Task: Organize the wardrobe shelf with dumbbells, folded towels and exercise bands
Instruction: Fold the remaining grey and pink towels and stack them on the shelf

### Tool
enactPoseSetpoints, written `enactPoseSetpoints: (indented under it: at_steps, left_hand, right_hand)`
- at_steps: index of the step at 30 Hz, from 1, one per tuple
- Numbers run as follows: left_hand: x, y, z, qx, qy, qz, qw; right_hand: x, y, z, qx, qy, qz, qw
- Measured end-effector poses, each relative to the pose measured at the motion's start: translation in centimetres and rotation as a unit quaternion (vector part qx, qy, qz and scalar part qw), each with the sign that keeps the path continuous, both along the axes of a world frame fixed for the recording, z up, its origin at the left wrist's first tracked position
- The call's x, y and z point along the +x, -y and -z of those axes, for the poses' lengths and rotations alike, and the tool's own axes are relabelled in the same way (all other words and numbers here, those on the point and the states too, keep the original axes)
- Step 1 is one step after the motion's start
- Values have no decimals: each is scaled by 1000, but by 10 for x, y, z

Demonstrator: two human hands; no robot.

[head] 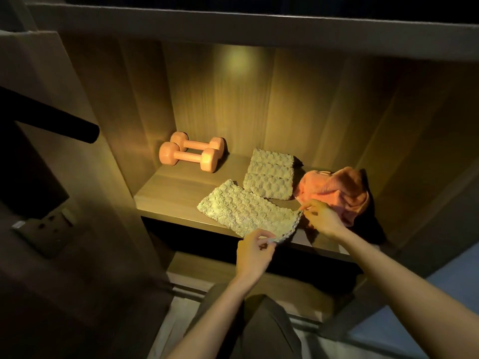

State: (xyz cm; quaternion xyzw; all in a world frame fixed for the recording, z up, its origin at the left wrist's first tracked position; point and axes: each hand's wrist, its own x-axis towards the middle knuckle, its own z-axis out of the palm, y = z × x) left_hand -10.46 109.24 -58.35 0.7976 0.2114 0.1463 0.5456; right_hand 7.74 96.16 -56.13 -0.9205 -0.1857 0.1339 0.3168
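Green textured towel (241, 211) is spread at the front of the wooden shelf (168, 187); one near corner is pinched by the left hand (255, 248), the other by the right hand (322, 216).

the shelf (166, 187) looks like matt grained wood. the two dumbbells (190, 154) have a smooth, matt coating. the pale towels (268, 174) are nubbly cloth; the orange towel (337, 190), centre right, looks soft.

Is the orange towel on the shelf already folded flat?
No, the orange towel lies crumpled in a heap at the right end of the shelf, beside the folded beige towel.
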Motion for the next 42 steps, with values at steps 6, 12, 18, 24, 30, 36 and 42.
enactPoseSetpoints:
  at_steps: [6,12,18,24,30,36,42]
  left_hand:
    - [1,-26,1,-18,-8,-83,996]
    - [-2,-46,6,42,-46,-93,994]
    - [-2,-48,6,162,-65,-106,979]
    - [1,-43,7,292,-10,-87,952]
    - [8,-40,13,416,24,95,904]
    - [-1,-35,22,432,26,80,898]
    - [-4,-54,20,436,54,55,897]
  right_hand:
    - [5,-30,0,123,-24,12,992]
    - [1,-58,5,107,-47,-43,992]
    - [-9,-62,7,-13,51,-59,997]
    - [-24,-61,8,-2,233,-86,969]
    - [-19,-55,17,-33,188,-173,966]
    - [-19,-30,20,-123,204,-259,936]
    - [-32,-26,16,-125,226,-290,922]
